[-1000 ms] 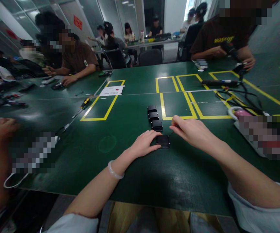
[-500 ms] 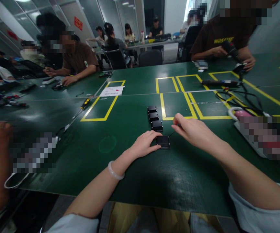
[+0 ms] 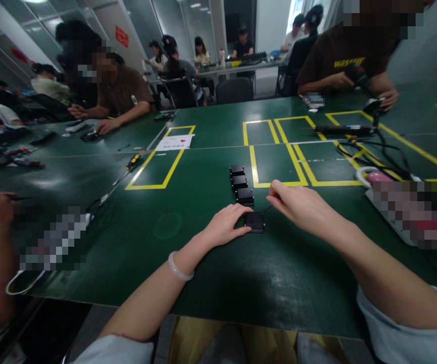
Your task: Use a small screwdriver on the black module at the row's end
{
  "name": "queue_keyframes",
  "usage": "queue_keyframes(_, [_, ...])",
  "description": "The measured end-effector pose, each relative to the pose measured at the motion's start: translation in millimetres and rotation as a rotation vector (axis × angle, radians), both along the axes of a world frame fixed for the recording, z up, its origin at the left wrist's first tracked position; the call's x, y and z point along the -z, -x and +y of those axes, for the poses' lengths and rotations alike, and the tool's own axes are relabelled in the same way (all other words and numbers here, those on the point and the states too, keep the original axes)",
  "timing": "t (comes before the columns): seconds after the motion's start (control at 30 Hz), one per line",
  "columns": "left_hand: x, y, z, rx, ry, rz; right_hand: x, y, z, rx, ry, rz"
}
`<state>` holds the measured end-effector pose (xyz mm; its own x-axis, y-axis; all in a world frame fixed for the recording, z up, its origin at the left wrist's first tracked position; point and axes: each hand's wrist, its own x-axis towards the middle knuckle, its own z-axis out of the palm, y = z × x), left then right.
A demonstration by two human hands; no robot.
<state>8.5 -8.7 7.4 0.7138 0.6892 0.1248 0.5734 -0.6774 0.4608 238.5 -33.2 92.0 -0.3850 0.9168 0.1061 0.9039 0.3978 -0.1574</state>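
Head view: left hand rests its fingertips on the left edge of the nearest black box, fingers loosely together, steadying rather than gripping it. Right hand has thumb and forefinger pinched narrow on a thin dark wire leading to the box's far right corner. The box lies flat on the green table, nearest in a row with three more black boxes beyond it. Yellow tape squares lie just behind. A screwdriver lies well to the left.
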Motion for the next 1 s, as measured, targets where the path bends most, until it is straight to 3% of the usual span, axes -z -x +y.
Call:
queue_keyframes(0.2, [0.5, 0, 0, 0.001, 0.005, -0.006, -2.1, -5, -1, -0.065, 0.007, 0.04])
queue_keyframes(0.4, [-0.3, 0, 0, -0.004, 0.003, 0.004, -1.9, 4, -3, 0.038, -0.045, -0.063])
queue_keyframes(0.7, [0.2, 0, 0, -0.001, 0.004, 0.002, -0.5, 1, -3, -0.077, -0.038, 0.074])
queue_keyframes(0.9, [0.6, 0, 0, -0.005, 0.003, -0.001, 2.4, 9, -2, 0.035, -0.062, -0.044])
queue_keyframes(1.0, [0.4, 0, 0, -0.004, 0.005, -0.005, 2.9, 6, -1, 0.024, -0.055, -0.058])
